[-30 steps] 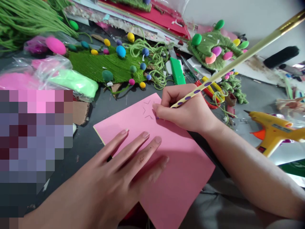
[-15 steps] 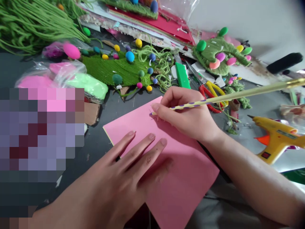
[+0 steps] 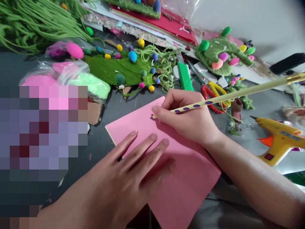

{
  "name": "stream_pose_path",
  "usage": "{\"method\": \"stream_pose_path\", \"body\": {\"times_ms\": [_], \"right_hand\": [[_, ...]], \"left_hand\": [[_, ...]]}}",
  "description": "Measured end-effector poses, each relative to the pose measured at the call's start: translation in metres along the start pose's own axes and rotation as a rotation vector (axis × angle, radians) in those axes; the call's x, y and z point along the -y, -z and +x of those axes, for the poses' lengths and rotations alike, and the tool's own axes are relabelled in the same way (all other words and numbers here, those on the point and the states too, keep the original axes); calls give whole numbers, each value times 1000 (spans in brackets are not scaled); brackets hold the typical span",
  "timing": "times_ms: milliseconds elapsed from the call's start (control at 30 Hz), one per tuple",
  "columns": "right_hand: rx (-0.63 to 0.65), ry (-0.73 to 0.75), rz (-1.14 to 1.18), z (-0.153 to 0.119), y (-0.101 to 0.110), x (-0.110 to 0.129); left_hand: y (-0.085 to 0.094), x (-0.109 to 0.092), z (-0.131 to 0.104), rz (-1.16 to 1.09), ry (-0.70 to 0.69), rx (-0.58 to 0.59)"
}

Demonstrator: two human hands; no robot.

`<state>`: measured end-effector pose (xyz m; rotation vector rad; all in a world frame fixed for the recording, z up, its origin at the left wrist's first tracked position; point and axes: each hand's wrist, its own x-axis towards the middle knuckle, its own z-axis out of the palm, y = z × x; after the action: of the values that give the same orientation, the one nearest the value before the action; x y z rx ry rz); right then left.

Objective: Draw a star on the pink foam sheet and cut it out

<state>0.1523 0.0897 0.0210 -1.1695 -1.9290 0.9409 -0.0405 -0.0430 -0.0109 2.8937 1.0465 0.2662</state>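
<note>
A sheet of pink paper (image 3: 188, 181) lies at an angle on the dark table, its lower corner reaching past the near edge. My left hand (image 3: 133, 171) rests flat on it with fingers spread. Pinched in my right hand (image 3: 188, 117) is a pale yellow pencil (image 3: 252, 91) with purple dots and a gold band. Its tip meets the upper part of the paper, where small dark marks show beside my fingertips. The pencil slants up to the right across the back of my hand.
A yellow glue gun (image 3: 278, 136) lies at the right. Behind the paper are scissors (image 3: 214, 98), a green comb-like piece (image 3: 184, 76) and a green yarn-wrapped shape (image 3: 107, 70) with coloured balls. Bagged clay (image 3: 92, 84) and green yarn (image 3: 40, 25) lie left. A blurred patch covers the lower left.
The pencil tip has shifted slightly on the paper, and the pencil has turned a little in my right hand. The whole view has slid slightly; my left hand stays on the paper.
</note>
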Motion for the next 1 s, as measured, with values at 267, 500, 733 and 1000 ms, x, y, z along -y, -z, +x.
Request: {"method": "stream_pose_path", "body": {"times_ms": [267,500,733,1000], "right_hand": [[7,-22,-9,0,1,0],[5,-10,-7,0,1,0],[-33,-54,78,4,7,-1],[-90,-96,183,18,16,-7]], "left_hand": [[2,-3,1,8,36,9],[2,-3,1,6,35,14],[4,-3,1,13,33,26],[4,1,2,4,-1,18]]}}
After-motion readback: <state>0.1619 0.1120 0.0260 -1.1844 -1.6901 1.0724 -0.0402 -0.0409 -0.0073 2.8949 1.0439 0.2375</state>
